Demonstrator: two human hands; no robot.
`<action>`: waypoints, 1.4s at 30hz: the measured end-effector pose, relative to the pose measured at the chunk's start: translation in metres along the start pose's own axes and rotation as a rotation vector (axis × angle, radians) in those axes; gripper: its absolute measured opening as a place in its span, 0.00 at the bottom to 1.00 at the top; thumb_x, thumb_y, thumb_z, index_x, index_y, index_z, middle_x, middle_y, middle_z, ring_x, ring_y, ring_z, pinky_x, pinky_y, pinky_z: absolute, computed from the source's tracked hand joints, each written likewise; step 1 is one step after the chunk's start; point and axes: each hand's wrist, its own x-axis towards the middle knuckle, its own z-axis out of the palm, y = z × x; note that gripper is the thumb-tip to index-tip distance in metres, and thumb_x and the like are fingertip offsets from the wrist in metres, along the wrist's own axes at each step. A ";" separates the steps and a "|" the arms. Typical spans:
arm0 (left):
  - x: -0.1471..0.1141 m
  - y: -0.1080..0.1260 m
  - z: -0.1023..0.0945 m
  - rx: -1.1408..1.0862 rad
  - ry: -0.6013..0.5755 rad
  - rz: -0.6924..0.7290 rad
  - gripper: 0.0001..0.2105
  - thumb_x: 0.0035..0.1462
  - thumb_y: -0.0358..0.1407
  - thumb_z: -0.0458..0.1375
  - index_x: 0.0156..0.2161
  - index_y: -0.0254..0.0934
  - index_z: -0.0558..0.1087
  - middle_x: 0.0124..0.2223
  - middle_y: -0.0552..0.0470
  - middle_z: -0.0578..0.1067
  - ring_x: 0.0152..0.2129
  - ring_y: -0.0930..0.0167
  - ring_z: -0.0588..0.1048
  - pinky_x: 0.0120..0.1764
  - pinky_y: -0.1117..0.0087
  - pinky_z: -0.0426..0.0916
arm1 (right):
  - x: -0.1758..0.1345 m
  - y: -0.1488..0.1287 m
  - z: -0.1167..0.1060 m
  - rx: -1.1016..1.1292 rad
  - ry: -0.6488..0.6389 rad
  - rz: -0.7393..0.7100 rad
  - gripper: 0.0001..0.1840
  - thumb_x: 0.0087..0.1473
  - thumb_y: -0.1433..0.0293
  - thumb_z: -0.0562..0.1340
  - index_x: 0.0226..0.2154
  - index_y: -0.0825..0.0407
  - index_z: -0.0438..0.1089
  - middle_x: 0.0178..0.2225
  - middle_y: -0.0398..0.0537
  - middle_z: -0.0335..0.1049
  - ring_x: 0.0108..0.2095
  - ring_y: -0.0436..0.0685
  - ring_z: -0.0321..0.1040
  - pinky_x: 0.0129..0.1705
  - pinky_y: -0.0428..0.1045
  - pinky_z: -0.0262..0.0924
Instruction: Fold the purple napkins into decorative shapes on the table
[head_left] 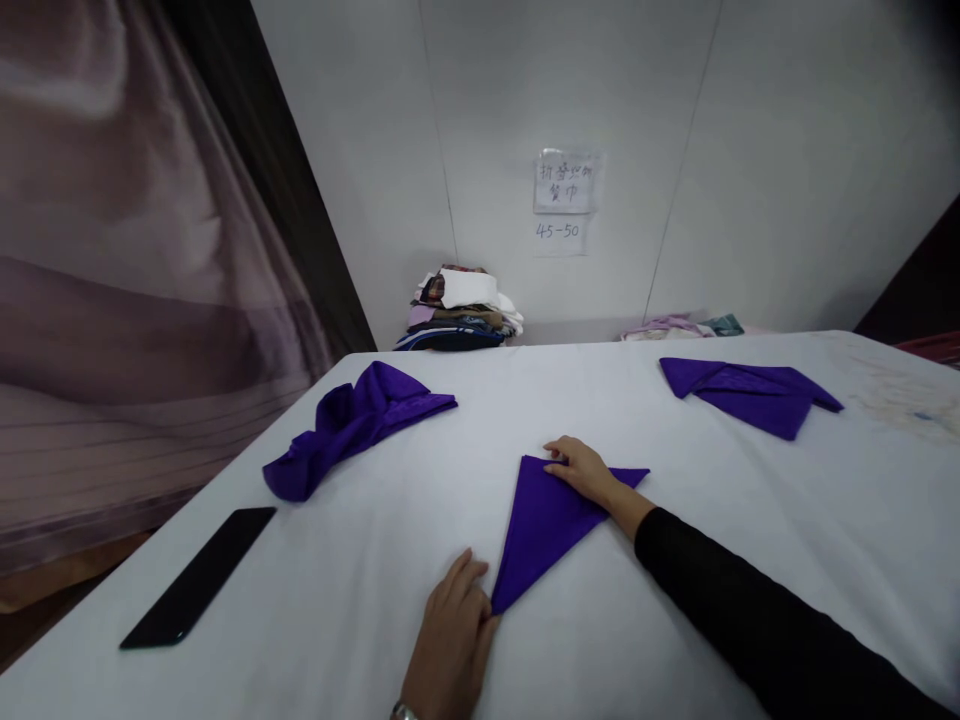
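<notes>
A purple cloth napkin (544, 520), folded into a triangle, lies flat on the white-covered table in front of me. My left hand (450, 635) is at its lower corner, with the tip between thumb and fingers. Across the upper edge reaches my right hand (581, 470), its thumb on the cloth and its bent fingertips just past the edge, gripping it there. A black sleeve covers the right forearm. The palm and fingers hide part of the napkin's top edge.
A crumpled purple cloth (356, 425) lies at the left, above a black flat slab (202, 575). Another folded purple cloth (750, 390) is at the far right on the white tablecloth (360, 620). Behind the table are stacked fabrics (461, 315) and a wall with a handwritten sign (562, 185).
</notes>
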 end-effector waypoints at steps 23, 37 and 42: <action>0.126 0.051 0.044 0.223 -0.171 0.000 0.25 0.58 0.41 0.42 0.57 0.29 0.57 0.61 0.40 0.54 0.59 0.61 0.49 0.56 0.54 0.48 | 0.007 -0.002 -0.003 -0.107 -0.003 0.023 0.15 0.48 0.68 0.62 0.41 0.51 0.67 0.36 0.45 0.68 0.38 0.54 0.63 0.41 0.49 0.57; 0.117 0.045 0.051 0.359 -0.179 -0.003 0.25 0.58 0.41 0.41 0.58 0.31 0.55 0.62 0.43 0.52 0.59 0.61 0.49 0.56 0.53 0.48 | -0.024 -0.001 -0.026 -0.333 -0.123 -0.069 0.30 0.57 0.54 0.48 0.57 0.51 0.51 0.57 0.55 0.53 0.57 0.60 0.46 0.56 0.61 0.38; 0.116 0.046 0.049 0.358 -0.204 -0.018 0.25 0.58 0.41 0.40 0.59 0.32 0.54 0.62 0.44 0.51 0.59 0.61 0.48 0.57 0.53 0.47 | -0.022 0.052 -0.057 -0.479 -0.108 0.150 0.30 0.59 0.55 0.44 0.58 0.53 0.49 0.59 0.55 0.48 0.59 0.61 0.41 0.57 0.62 0.34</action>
